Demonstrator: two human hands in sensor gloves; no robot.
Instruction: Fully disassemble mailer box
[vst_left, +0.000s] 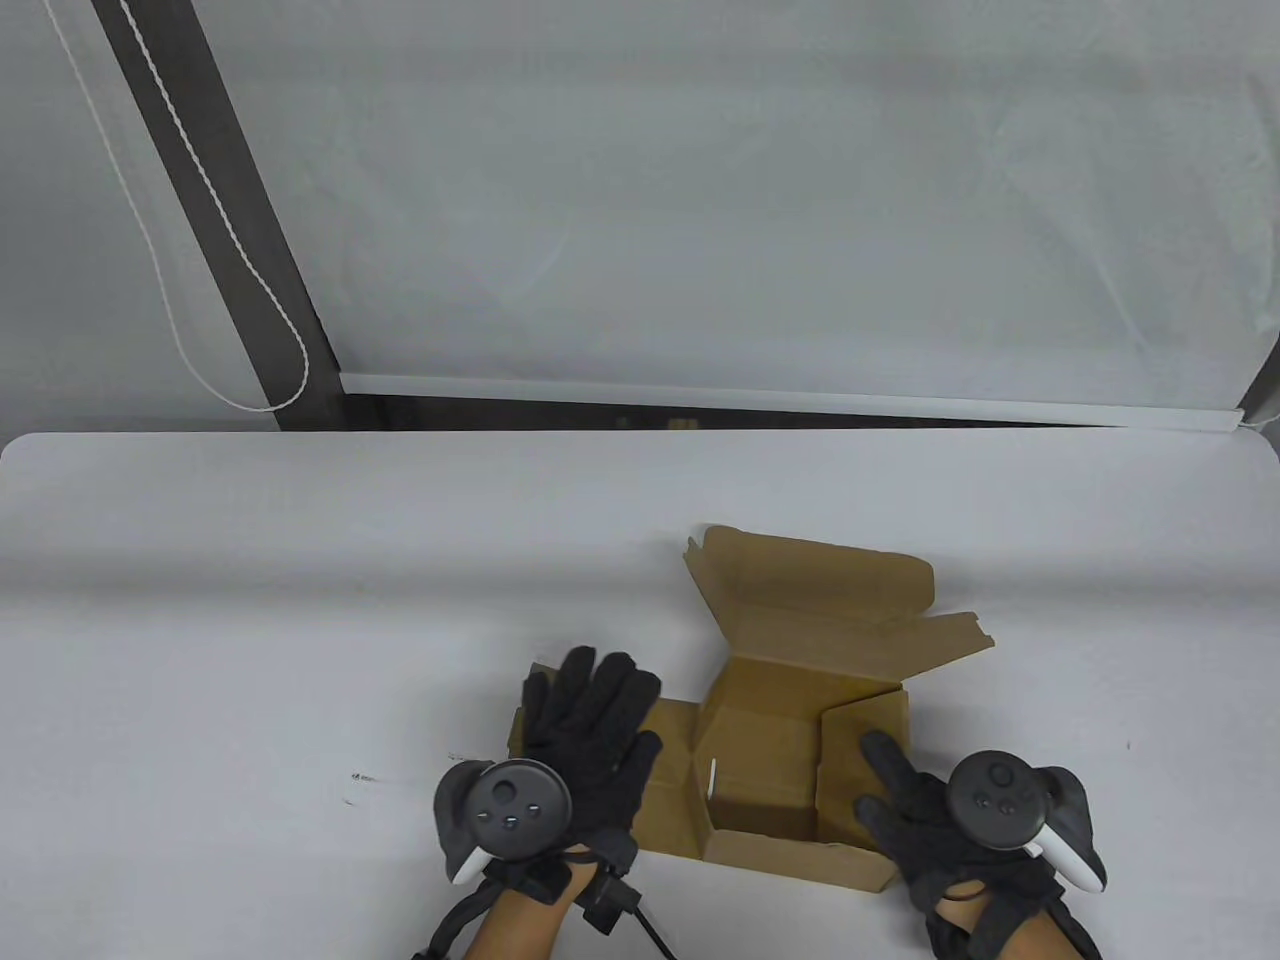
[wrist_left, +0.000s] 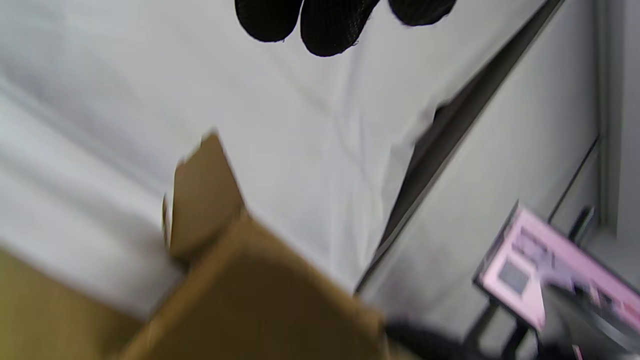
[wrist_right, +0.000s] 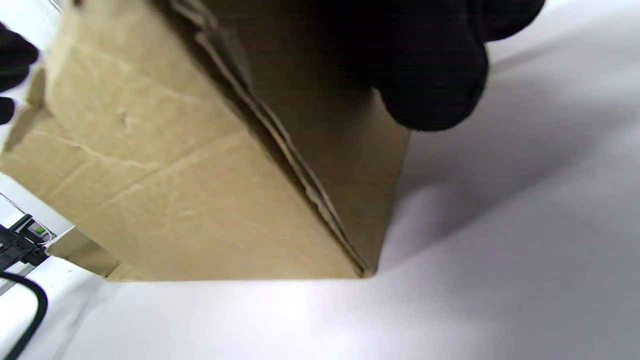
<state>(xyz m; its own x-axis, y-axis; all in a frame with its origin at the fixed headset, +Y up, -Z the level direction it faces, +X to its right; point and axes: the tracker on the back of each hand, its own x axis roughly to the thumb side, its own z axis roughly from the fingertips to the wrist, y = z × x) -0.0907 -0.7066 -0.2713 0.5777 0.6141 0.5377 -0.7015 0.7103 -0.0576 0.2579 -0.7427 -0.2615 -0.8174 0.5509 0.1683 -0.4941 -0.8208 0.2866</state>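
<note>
A brown corrugated mailer box (vst_left: 790, 740) is seen on the white table (vst_left: 300, 600), in the lower centre of the table view, right of the middle. Its lid (vst_left: 815, 590) is raised toward the upper part of the frame, and a side panel (vst_left: 672, 775) is folded out flat to the left. The left hand (vst_left: 590, 745) is laid flat on that panel, fingers spread wide. The right hand (vst_left: 925, 815) is set against the box's right wall, a fingertip (wrist_right: 430, 85) pressed on the cardboard; a closed grip cannot be told.
</note>
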